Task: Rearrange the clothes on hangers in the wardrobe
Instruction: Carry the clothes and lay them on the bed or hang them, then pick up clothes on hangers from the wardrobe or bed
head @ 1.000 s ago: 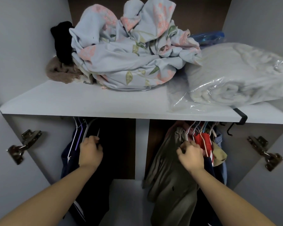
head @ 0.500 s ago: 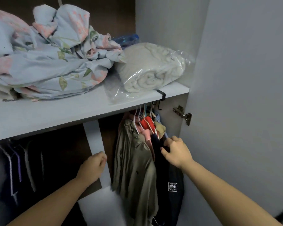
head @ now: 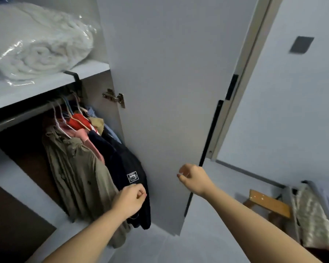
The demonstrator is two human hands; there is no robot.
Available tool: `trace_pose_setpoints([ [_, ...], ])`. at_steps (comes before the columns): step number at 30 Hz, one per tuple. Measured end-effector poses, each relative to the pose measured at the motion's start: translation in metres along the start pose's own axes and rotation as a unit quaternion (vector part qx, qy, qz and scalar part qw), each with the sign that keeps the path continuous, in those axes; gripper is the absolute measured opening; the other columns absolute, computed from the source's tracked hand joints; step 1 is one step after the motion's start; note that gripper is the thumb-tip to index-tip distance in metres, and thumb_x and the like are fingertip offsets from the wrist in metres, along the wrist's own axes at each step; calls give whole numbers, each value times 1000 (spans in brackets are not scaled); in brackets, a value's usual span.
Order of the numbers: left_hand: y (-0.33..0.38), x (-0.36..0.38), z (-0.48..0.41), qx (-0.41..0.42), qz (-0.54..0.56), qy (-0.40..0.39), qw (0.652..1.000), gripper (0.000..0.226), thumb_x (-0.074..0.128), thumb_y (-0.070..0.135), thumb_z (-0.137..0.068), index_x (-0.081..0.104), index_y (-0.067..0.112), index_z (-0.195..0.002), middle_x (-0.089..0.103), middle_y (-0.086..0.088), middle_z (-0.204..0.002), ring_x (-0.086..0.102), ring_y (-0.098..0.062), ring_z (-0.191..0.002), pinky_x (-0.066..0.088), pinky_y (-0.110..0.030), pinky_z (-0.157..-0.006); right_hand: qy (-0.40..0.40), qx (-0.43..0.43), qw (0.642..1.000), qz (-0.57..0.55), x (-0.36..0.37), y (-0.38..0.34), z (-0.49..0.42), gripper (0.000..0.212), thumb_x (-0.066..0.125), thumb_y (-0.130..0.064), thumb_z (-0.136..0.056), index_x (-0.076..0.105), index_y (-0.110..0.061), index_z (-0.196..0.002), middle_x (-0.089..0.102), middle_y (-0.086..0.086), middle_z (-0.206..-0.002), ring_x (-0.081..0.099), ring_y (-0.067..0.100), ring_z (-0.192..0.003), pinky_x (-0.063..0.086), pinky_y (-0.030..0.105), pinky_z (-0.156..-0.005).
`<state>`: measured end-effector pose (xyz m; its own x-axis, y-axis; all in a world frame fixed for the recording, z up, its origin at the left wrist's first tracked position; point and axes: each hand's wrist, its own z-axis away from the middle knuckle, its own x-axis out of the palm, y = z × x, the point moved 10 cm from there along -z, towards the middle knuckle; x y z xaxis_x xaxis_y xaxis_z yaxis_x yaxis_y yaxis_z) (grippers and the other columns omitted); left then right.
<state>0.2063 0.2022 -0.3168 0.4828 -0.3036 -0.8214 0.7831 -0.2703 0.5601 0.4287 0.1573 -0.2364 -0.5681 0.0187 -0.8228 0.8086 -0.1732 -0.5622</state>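
Observation:
Several garments hang on pale hangers (head: 65, 109) in the wardrobe's right bay: an olive shirt (head: 78, 168) in front, then a pink top (head: 82, 134), a red one (head: 78, 120) and a navy garment (head: 120, 160) with a white patch. My left hand (head: 130, 200) hovers in front of the navy garment's lower part, fingers loosely curled, holding nothing. My right hand (head: 193, 177) is in the air before the open wardrobe door (head: 169, 92), close to its free edge, fingers loosely curled and empty.
A white blanket in a clear bag (head: 36, 44) lies on the shelf (head: 51, 81) above the rail. A metal hinge (head: 115, 97) joins door and side wall. At the lower right stand a wooden stool (head: 268, 204) and a patterned cloth (head: 311, 215).
The view has swung right, away from the left bay. Both hands let go of the hangers and clothes and moved down and right; the right hand now sits by the door's edge.

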Motion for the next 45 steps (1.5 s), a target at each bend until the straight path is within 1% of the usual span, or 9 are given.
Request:
trace_pose_setpoints([
  [6, 143, 42, -10, 117, -77, -62, 988, 8, 56, 40, -83, 58, 33, -81, 60, 17, -80, 59, -8, -76, 52, -30, -74, 52, 72, 996, -26, -62, 96, 71, 28, 54, -31, -93, 61, -11, -111, 67, 4, -93, 59, 20, -88, 49, 30, -74],
  [13, 293, 154, 18, 233, -162, -113, 952, 11, 48, 39, -95, 55, 31, -96, 53, 16, -93, 54, -9, -85, 42, -28, -63, 99, 168, 981, 15, -128, 240, 194, 26, 53, -38, -91, 59, -17, -106, 68, 3, -93, 60, 20, -86, 51, 34, -72],
  [19, 424, 272, 68, 332, -218, -130, 909, 28, 44, 43, -96, 54, 25, -114, 55, 6, -115, 47, -19, -112, 45, -36, -88, 103, 260, 959, 33, -166, 381, 322, 31, 50, -44, -91, 57, -17, -102, 59, 5, -112, 57, 24, -100, 47, 35, -79],
  [21, 470, 309, 86, 360, -234, -136, 893, 30, 42, 44, -97, 54, 25, -116, 54, 6, -118, 44, -18, -115, 43, -34, -90, 118, 296, 948, 26, -177, 425, 367, 31, 49, -45, -90, 58, -17, -101, 60, 4, -108, 57, 24, -98, 42, 32, -71],
  [23, 513, 346, 104, 384, -242, -149, 879, 29, 41, 44, -97, 54, 26, -116, 54, 6, -119, 44, -18, -114, 43, -34, -91, 128, 327, 936, 19, -184, 463, 414, 25, 49, -45, -90, 54, -20, -86, 57, 4, -97, 54, 26, -90, 36, 30, -65],
  [26, 571, 407, 135, 414, -248, -176, 858, 27, 42, 44, -97, 54, 26, -112, 55, 4, -117, 45, -19, -113, 43, -34, -89, 141, 378, 915, 9, -193, 517, 494, 26, 48, -45, -90, 53, -20, -82, 56, 5, -94, 53, 26, -87, 44, 36, -68],
  [29, 620, 471, 176, 448, -263, -210, 828, 27, 42, 44, -96, 53, 25, -111, 54, 3, -114, 46, -21, -113, 46, -37, -88, 185, 456, 870, -26, -203, 570, 584, 33, 50, -44, -90, 59, -14, -99, 60, 4, -102, 58, 25, -96, 47, 36, -74],
  [34, 677, 567, 252, 535, -295, -268, 745, 28, 44, 45, -95, 54, 25, -111, 55, 3, -112, 47, -20, -108, 47, -34, -82, 259, 571, 774, -89, -193, 628, 713, 28, 56, -40, -87, 61, -13, -94, 64, 4, -95, 59, 25, -90, 44, 32, -70],
  [45, 756, 748, 308, 569, -372, -392, 620, 35, 43, 47, -95, 48, 23, -121, 50, 2, -124, 44, -22, -116, 43, -38, -88, 261, 740, 596, -170, -104, 696, 842, 43, 54, -46, -90, 56, -13, -118, 59, 9, -116, 58, 26, -104, 48, 35, -86],
])
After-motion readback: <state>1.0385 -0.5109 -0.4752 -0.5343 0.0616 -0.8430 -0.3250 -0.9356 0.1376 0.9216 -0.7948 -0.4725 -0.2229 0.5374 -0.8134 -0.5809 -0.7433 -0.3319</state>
